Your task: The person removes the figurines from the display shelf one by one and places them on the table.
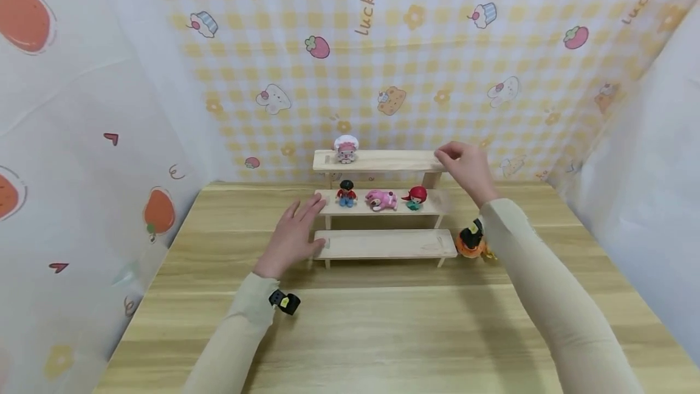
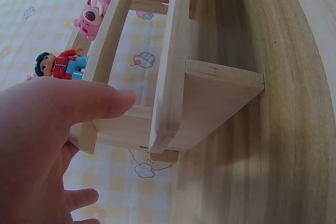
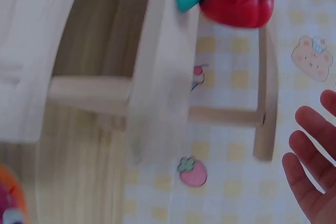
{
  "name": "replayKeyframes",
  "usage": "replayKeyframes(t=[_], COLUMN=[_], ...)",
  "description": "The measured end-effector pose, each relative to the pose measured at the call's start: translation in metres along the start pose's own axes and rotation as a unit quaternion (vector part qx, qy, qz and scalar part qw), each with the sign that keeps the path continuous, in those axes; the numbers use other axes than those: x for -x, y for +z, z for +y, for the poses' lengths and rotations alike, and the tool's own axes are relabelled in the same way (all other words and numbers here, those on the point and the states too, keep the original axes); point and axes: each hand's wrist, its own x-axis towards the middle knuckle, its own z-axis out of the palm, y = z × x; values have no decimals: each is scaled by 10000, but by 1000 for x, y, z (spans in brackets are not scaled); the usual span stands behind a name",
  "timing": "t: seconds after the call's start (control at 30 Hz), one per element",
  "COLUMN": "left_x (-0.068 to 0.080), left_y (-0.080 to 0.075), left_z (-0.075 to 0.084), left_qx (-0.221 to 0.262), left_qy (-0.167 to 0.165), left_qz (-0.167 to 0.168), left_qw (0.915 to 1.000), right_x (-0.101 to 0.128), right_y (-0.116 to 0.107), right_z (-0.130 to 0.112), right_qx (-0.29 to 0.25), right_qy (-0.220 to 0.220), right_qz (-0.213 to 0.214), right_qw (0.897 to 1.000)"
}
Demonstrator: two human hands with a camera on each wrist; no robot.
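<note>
A three-tier wooden display shelf (image 1: 383, 243) stands at the back of the table. My left hand (image 1: 292, 233) is at its left end, fingers extended by the middle tier and thumb by the bottom one. Near the right end of the top tier is my right hand (image 1: 466, 166); its fingers look loosely bent and empty in the right wrist view. On the top tier sits a figurine in a white hat (image 1: 346, 151). The middle tier bears a boy figurine in red and blue (image 1: 346, 194), a pink bear figurine (image 1: 381, 200) lying down, and a red-haired figurine (image 1: 415, 198).
An orange round toy (image 1: 468, 252), partly hidden by the right wrist's camera, rests on the wooden table (image 1: 383, 333) beside the bottom tier's right end. A yellow checked cloth (image 1: 350, 90) hangs close behind the shelf. White sheets stand along both sides.
</note>
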Motion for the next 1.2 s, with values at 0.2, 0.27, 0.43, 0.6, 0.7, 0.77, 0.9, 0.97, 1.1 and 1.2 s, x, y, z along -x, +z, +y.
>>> replayKeyframes(t=[0.2,0.27,0.43,0.6,0.7,0.77,0.9,0.97,1.1,1.2], left_x=[-3,-2,-2,-1,0,0,0,0,0,0], left_y=[4,5,6,6,7,7,6,6,5,5], left_z=[-2,-1,-1,-1,-2,-3,-4,-4,-3,-2], left_qx=[73,115,190,173,157,152,159,162,191,198], left_qy=[-108,-151,-215,-227,-206,-199,-167,-155,-178,-205], left_qz=[10,23,72,58,33,30,59,47,6,5], left_qw=[9999,9998,9996,9996,9997,9997,9997,9997,9997,9996], right_x=[-15,-18,-24,-30,-36,-40,-47,-49,-50,-51], right_y=[12,16,24,32,37,41,52,57,67,73], right_z=[-23,-28,-41,-55,-67,-75,-89,-94,-101,-104], right_qx=[-169,-224,-298,-343,-365,-385,-347,-322,-339,-344], right_qy=[-337,-413,-476,-545,-644,-716,-825,-870,-878,-827], right_qz=[49,53,-14,-300,-438,-515,-671,-727,-898,-1030], right_qw=[9993,9989,9984,9975,9963,9954,9937,9930,9915,9906])
